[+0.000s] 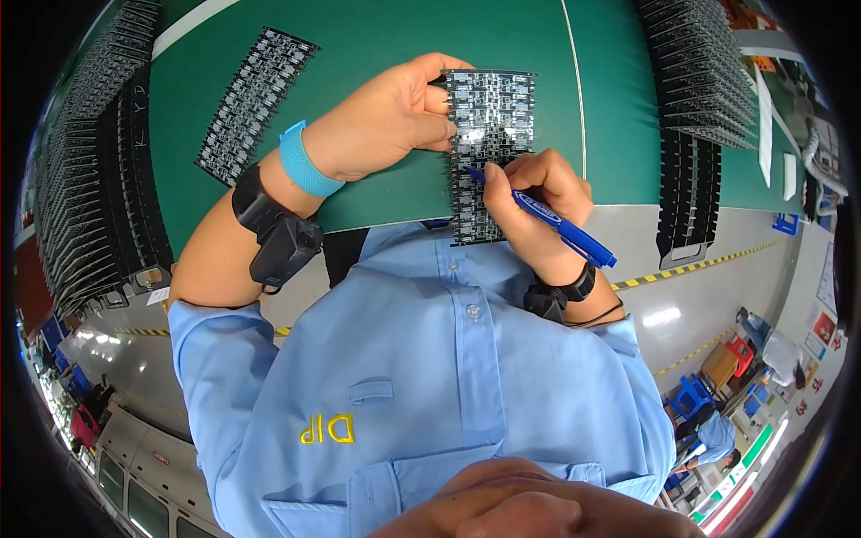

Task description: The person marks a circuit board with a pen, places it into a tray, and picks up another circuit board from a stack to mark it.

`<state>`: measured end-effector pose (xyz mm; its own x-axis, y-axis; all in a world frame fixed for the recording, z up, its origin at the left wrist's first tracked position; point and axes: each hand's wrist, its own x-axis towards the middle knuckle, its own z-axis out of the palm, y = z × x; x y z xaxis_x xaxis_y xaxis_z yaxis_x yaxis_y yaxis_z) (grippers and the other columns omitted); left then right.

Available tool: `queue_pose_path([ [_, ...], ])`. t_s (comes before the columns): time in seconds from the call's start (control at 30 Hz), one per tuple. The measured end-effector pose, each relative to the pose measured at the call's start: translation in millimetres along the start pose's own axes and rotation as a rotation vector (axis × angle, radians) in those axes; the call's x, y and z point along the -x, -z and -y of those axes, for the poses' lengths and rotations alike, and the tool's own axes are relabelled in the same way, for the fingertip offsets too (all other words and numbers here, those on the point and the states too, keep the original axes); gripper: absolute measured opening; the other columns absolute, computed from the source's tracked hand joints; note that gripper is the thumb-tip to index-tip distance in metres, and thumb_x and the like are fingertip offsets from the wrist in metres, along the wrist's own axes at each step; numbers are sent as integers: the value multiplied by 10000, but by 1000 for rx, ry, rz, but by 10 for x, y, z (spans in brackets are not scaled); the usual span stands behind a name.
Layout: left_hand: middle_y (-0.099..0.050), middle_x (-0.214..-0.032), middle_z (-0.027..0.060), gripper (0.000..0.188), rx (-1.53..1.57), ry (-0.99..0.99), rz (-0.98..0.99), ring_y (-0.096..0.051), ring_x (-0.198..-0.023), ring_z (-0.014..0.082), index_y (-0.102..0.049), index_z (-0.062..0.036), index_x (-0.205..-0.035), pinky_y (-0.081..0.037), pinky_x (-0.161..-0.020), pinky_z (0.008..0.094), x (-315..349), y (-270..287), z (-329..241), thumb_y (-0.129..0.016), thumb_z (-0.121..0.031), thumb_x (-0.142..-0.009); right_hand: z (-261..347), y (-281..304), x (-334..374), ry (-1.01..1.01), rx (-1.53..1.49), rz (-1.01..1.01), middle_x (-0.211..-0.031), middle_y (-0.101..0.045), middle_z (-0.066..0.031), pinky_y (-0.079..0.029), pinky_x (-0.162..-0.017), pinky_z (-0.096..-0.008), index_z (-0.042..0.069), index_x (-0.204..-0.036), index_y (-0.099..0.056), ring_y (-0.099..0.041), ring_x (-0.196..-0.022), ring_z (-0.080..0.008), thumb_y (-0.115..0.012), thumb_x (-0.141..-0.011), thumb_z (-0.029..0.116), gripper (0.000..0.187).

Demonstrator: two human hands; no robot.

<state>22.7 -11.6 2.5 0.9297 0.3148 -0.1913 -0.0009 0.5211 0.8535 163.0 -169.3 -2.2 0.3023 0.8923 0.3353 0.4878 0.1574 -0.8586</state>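
A green tabletop (377, 45) stretches across the upper view, its near edge close to the person's light blue shirt (395, 359). At the far left stands a long rack of upright boards (81, 188); at the right, a second rack of boards (708, 72), its black slotted frame reaching toward the person.

Between them, a long, dark circuit board (489, 117), packed with pale components, lies lengthwise toward the body. Its near end appears to pass the tabletop's edge, in front of the shirt. Whether its far part rests on the surface cannot be told. A similar loose board (258, 103) lies tilted on the green surface, left of the left forearm and well apart from the first.

The left hand (386, 121) is closed on the circuit board's left edge by the far corner, so most of the board extends rightward and nearer the body from that grip. The right hand (547, 202) overlaps the board's lower right side, its fingers wrapped around a blue marker (560, 224). The marker's tip points at the board's left half, below the left thumb; contact is unclear. A turquoise band (309, 161) circles the left wrist.
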Motion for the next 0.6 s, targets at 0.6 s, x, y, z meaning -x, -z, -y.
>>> queue_pose_path([
  [0.6,-620,-1204,171,465,-45,2,12,-625,-1091,202,-360,29,-1331,-511,-939,323,8,24,4,-442,109,-880,-20,-13,-7,31,18,11,-596,-574,-43,-389,-472,-218,51,-709,-445,-507,-518,-68,-713,-784,-79,307],
])
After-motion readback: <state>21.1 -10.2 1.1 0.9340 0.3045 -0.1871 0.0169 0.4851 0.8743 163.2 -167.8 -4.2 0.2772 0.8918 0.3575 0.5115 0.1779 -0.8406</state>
